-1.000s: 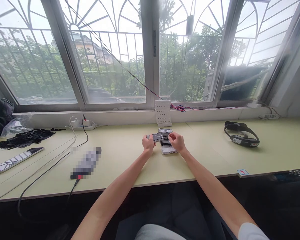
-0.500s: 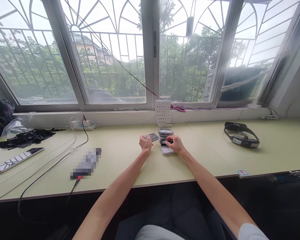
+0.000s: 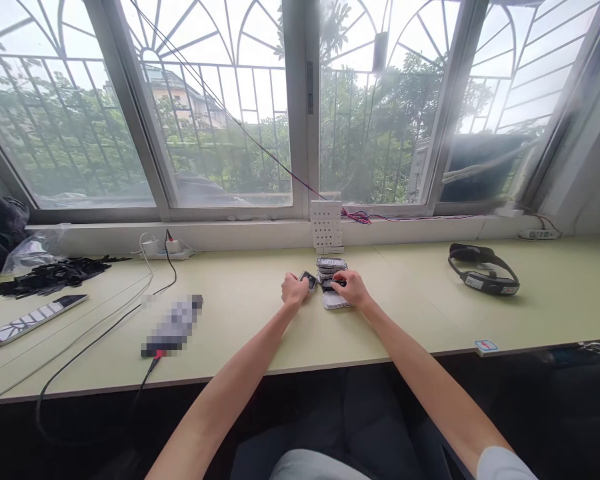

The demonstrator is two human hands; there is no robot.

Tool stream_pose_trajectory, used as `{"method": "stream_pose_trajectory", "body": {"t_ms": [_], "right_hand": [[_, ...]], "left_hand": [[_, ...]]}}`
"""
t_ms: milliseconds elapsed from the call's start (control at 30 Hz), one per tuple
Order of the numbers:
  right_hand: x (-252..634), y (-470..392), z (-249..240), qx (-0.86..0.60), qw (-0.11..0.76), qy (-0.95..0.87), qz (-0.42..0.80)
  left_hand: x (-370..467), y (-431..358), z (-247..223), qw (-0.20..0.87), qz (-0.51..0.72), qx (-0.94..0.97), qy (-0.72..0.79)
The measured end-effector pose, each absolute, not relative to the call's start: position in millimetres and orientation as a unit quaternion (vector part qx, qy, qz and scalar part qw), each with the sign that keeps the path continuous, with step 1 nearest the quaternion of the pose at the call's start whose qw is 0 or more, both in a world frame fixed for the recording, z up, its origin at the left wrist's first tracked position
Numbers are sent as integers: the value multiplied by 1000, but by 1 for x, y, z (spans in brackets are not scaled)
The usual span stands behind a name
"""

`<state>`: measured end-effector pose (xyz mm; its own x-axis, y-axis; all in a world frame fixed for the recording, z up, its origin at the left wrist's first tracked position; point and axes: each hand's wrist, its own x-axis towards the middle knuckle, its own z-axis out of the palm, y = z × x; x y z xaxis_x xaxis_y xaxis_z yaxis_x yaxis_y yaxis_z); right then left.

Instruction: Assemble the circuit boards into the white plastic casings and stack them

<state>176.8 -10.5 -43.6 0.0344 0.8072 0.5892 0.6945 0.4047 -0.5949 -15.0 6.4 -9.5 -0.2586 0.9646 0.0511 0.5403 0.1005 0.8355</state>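
Note:
My left hand (image 3: 295,288) is closed on a flat rectangular piece (image 3: 309,280) with a dark face and a pale rim, which looks like a phone's inner frame. It is tilted, just left of a stack of similar flat pieces (image 3: 331,264). My right hand (image 3: 350,288) is closed, its fingertips at a small black part (image 3: 330,285) at the near side of the stack. What exactly the fingertips grip is too small to make out. Beneath that hand lies a white flat piece (image 3: 337,302), partly covered.
A white perforated block (image 3: 327,227) stands behind the stack by the sill. A head strap device (image 3: 485,270) lies to the right. Leftward are a blurred-out device (image 3: 173,327) on a cable, a phone-like slab (image 3: 35,321), black strips (image 3: 50,277) and a power strip (image 3: 167,253).
My left hand has shifted slightly right and turned the flat piece, which now points more toward me, nearer the stack. My right hand stays nearly in place.

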Motion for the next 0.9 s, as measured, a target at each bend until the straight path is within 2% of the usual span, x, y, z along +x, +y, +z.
{"method": "stream_pose_trajectory", "body": {"t_ms": [467,667,900], "right_hand": [[179,-8,-45,-535,563,-630,-9],[178,-9,-46,-558,536,-633,3],[177,-8,-47,-611,461,-643,14]], "left_hand": [[-15,3,-11,89,267,679,678],[-14,7,-16,66,251,684,681],[-13,5,-15,67,284,687,665]]}}
